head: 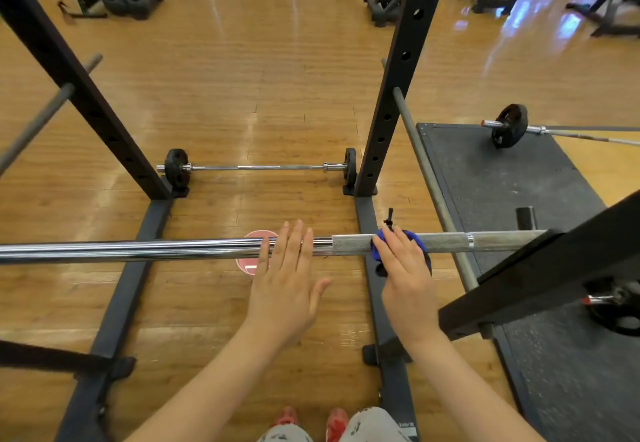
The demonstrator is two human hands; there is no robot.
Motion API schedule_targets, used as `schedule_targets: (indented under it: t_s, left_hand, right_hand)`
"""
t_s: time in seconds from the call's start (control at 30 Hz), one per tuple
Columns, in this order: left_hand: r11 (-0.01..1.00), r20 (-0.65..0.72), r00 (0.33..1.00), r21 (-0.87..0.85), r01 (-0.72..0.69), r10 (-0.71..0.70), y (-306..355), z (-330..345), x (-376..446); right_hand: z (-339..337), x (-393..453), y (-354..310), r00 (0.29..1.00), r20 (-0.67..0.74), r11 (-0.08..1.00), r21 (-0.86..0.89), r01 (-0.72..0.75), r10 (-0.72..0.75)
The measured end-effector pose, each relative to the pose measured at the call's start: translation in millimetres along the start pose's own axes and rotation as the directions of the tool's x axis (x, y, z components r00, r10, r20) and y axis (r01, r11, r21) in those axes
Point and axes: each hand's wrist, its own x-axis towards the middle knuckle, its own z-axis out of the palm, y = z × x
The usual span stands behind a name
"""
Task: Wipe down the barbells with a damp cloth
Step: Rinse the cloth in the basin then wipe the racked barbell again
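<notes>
A chrome barbell (138,249) lies across the rack in front of me, running left to right. My right hand (407,275) presses a blue cloth (377,244) onto the bar's knurled part, fingers draped over the cloth and bar. My left hand (285,286) hovers over the smooth section just left of it, fingers straight and together, fingertips over the bar. A second barbell (258,166) with small black plates rests on the floor beyond. A third barbell (509,126) with a black plate lies on the mat at right.
Black rack uprights (394,95) and base rails (138,254) frame the space. Grey safety bars (429,185) slope on both sides. A red round container (254,258) sits on the wood floor under the bar. A dark rubber mat (519,199) lies to the right.
</notes>
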Motion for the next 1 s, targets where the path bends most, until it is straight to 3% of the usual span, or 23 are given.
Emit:
schedule_targets:
  t_s: [0.07,0.17,0.27,0.43,0.5,0.67,0.77,0.9,1.0]
  left_hand:
    - [1.0,0.008,1.0,0.016,-0.001,0.001,-1,1,1]
    - [0.999,0.014,1.0,0.04,0.001,-0.002,0,2,0]
    - [0.999,0.016,1.0,0.028,0.017,-0.017,0,2,1]
    - [0.999,0.04,0.999,0.025,0.022,-0.023,2,1,2]
    - [0.999,0.029,0.999,0.031,0.014,-0.015,3,1,2]
    - [0.999,0.059,0.998,0.028,0.03,-0.031,3,-1,3]
    - [0.999,0.044,0.998,0.012,0.034,-0.034,3,-1,3]
    - [0.999,0.034,0.999,0.011,0.03,-0.03,4,-1,3]
    - [0.999,0.056,0.997,0.01,0.049,-0.05,5,-3,3]
  right_hand:
    - [11,2,-19,1.0,-0.005,1.0,-0.006,0.018,-0.018]
    - [20,9,-43,0.985,0.097,0.99,0.025,0.138,-0.14]
    - [8,10,-24,0.969,0.139,0.978,0.004,0.207,-0.205]
    - [-20,-8,23,0.996,0.04,0.995,-0.063,-0.077,0.079]
    - [-12,-7,12,0.996,-0.014,0.995,-0.032,-0.09,0.089]
    - [19,1,-40,0.97,0.118,0.977,0.037,0.21,-0.213]
    - [12,4,-25,0.958,0.141,0.968,0.028,0.25,-0.251]
    - [-23,-12,34,0.997,0.06,0.993,-0.108,-0.046,0.053]
    - [-40,-16,58,0.972,-0.041,0.953,-0.192,-0.233,0.23]
